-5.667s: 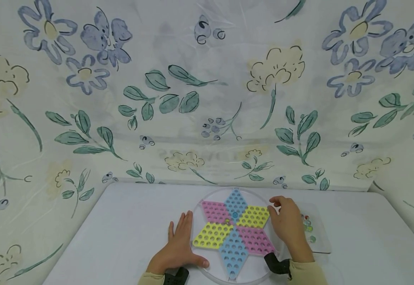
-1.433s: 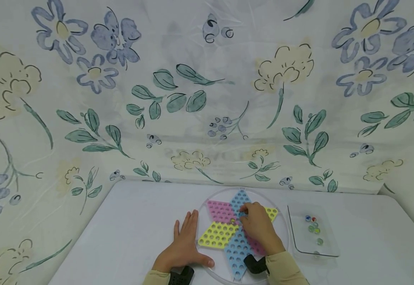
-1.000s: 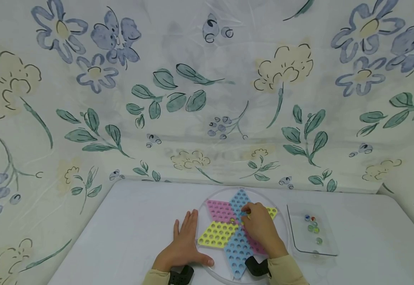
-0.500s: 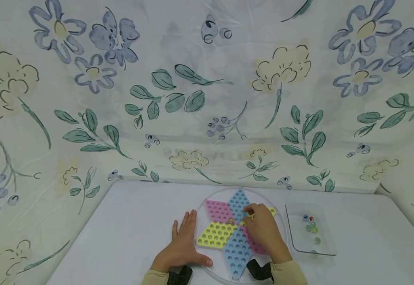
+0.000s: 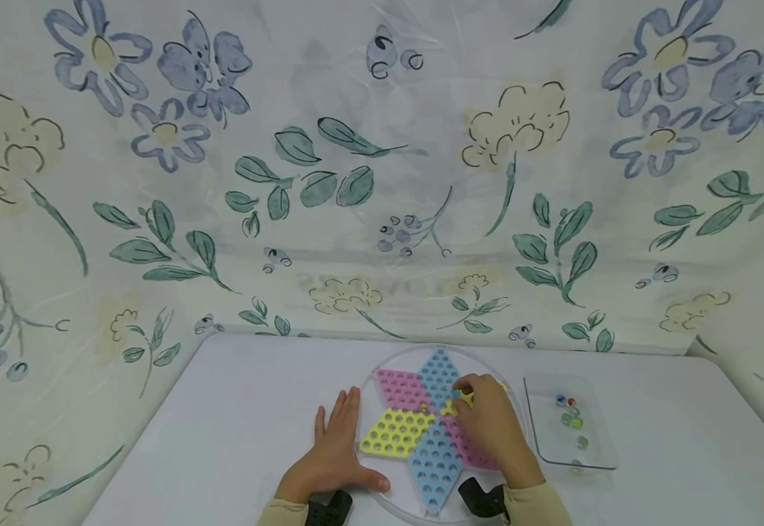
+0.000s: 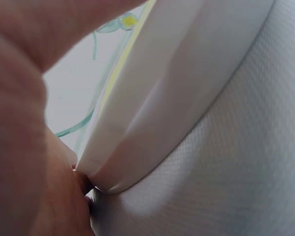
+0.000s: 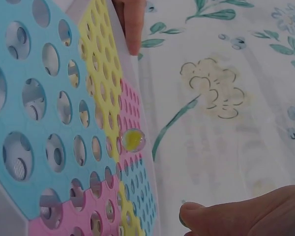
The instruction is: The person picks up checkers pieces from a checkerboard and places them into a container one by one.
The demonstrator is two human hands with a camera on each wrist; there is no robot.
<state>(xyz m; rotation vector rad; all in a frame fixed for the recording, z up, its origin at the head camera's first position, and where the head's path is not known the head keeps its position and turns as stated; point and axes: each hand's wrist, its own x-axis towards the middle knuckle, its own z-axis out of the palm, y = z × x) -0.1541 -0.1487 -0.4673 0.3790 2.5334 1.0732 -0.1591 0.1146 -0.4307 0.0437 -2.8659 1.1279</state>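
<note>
My left hand [image 5: 332,460] lies flat, steadying the round star-patterned pegboard [image 5: 434,427]; my right hand [image 5: 487,424] seemingly pinches a marble over it.

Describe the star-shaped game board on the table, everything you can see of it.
The game board is a six-pointed star of perforated diamond panels, two blue, two pink, two yellow, set in a round clear rim that looks like plastic. It lies flat on the white table, left of a clear tray of marbles. Most holes are empty; a yellow marble sits near the middle. The left hand rests flat against its left rim; the right hand lies over the right side, its fingertips near the centre.
</note>
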